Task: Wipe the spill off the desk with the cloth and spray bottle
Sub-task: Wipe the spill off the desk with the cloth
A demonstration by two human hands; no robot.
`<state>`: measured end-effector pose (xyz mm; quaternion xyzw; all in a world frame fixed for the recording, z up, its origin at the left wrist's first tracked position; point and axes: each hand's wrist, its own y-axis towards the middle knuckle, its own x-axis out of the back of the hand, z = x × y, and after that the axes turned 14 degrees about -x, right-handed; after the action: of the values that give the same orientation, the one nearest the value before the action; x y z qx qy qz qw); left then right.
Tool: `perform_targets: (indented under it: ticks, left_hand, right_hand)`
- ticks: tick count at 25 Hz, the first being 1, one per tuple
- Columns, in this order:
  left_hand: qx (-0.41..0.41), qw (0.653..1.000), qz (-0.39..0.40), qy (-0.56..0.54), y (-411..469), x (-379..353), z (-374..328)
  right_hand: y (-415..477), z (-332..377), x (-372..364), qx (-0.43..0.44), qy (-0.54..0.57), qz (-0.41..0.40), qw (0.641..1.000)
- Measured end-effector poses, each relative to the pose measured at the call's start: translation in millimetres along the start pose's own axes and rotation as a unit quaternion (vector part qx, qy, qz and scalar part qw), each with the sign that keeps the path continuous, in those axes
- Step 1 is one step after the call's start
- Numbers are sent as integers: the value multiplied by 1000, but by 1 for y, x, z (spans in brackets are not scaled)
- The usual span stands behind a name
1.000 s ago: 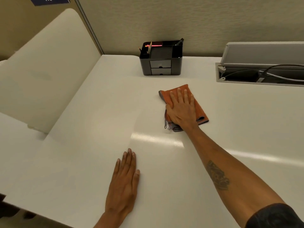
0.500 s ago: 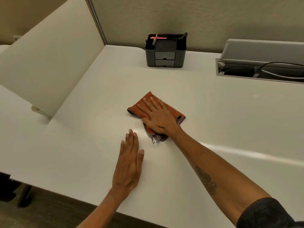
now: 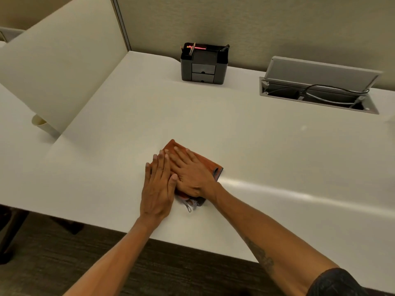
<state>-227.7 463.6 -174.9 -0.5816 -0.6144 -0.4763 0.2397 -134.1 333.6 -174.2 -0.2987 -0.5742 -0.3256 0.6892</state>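
The folded orange microfibre cloth (image 3: 210, 165) lies flat on the white bench (image 3: 277, 159), nearer its front edge than before, right hand (image 3: 190, 171) and left hand (image 3: 159, 184) now touching, both flat and unclenched.

Cloth (image 3: 210, 165) on desk (image 3: 128, 129), organizer (image 3: 204, 64) behind, cable box (image 3: 318, 94) rightward.

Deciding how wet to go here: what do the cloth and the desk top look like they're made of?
Cloth: soft orange fabric, likely microfibre, matte and folded, with a grey underside and a small loop at its near end. Desk: smooth off-white top, probably laminate, semi-gloss; a bright streak of light reflects off it. Right hand lies flat on the cloth; left hand rests beside it.
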Motion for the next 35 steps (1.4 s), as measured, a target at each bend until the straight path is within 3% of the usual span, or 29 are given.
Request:
perform_targets:
  ticks: [7,12,19,23,28,35]
  left_hand:
    - [-15,998,39,41,-15,10,-1]
    - [45,996,73,-7,-20,10,0]
    - [63,986,135,-71,-29,32,6]
    - [45,988,141,-46,-30,27,9]
    - [17,986,159,43,-34,20,11]
    - [13,983,170,64,-34,22,5]
  right_hand:
    - [-53,31,-9,-44,59,-40,996]
    - [-92,54,-25,-58,35,-30,997]
    - [-136,69,-19,-64,37,-21,997]
    - [-143,54,-17,-180,48,-36,982]
    - [-177,-15,0,-349,47,-58,934]
    - [-276,-138,22,-545,18,-71,836]
